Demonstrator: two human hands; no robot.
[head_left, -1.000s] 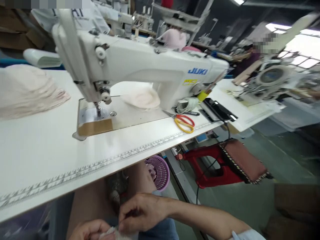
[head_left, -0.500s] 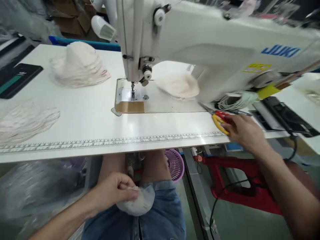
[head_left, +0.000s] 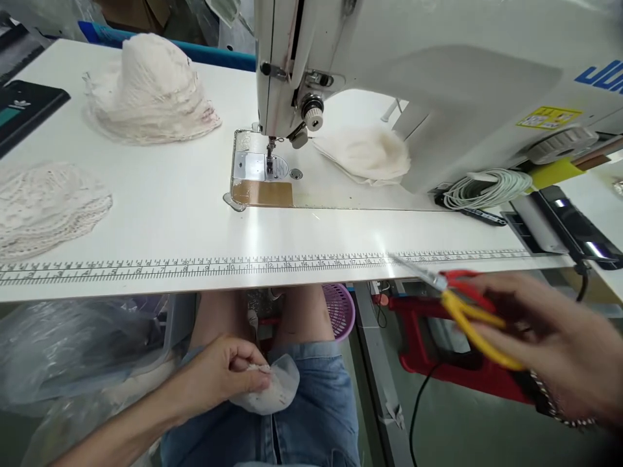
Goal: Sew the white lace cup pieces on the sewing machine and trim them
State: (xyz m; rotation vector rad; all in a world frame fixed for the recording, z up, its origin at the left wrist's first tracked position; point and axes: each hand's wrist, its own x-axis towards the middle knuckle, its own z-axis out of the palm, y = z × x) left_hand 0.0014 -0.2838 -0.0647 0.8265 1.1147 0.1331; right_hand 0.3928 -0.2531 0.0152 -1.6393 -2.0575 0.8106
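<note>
My left hand (head_left: 219, 376) rests on my lap below the table edge, pinching a small white fabric piece (head_left: 275, 392) against the blue denim. My right hand (head_left: 549, 344) is off the table at the right, gripping scissors (head_left: 460, 301) with red and yellow handles; their blades point left toward the table's front edge. The white sewing machine (head_left: 413, 71) stands on the white table (head_left: 160, 214), its needle (head_left: 269, 155) above the metal plate.
A stack of white fabric cups (head_left: 150, 91) lies at the back left, lace pieces (head_left: 46, 207) at the left, one cup (head_left: 367, 152) under the machine arm. A coiled white cable (head_left: 487, 188), a purple basket (head_left: 338, 311) and a red stool (head_left: 438, 350) are below right.
My right hand left the fabric in my lap, reached to the scissors on the table, and lifted them off toward me. The view swung left and down over the machine.
</note>
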